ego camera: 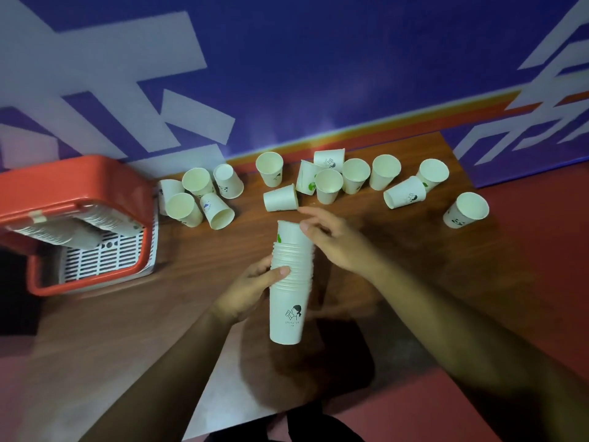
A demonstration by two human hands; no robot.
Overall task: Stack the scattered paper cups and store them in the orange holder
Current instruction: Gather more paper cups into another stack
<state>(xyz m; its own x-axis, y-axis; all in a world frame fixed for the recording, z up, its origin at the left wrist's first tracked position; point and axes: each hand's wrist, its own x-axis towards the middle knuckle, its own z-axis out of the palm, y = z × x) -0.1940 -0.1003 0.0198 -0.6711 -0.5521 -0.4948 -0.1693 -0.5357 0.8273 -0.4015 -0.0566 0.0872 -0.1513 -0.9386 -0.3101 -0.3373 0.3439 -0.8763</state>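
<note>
My left hand (255,290) grips the middle of a tall stack of white paper cups (289,282), held above the wooden table (414,266). My right hand (331,237) is at the stack's top end, thumb against the rim, fingers stretched toward a cup lying on its side (281,198). Several loose cups are scattered along the table's far edge: a left group (204,196), a middle group (328,177) and a right group (430,186). The orange holder (76,218) sits at the left with stacked cups (95,223) lying inside.
A blue wall with white shapes (287,74) rises right behind the table. The holder has a white slatted bottom (105,256). Red floor (526,282) lies past the table's right edge. A lone cup (466,210) stands near that edge.
</note>
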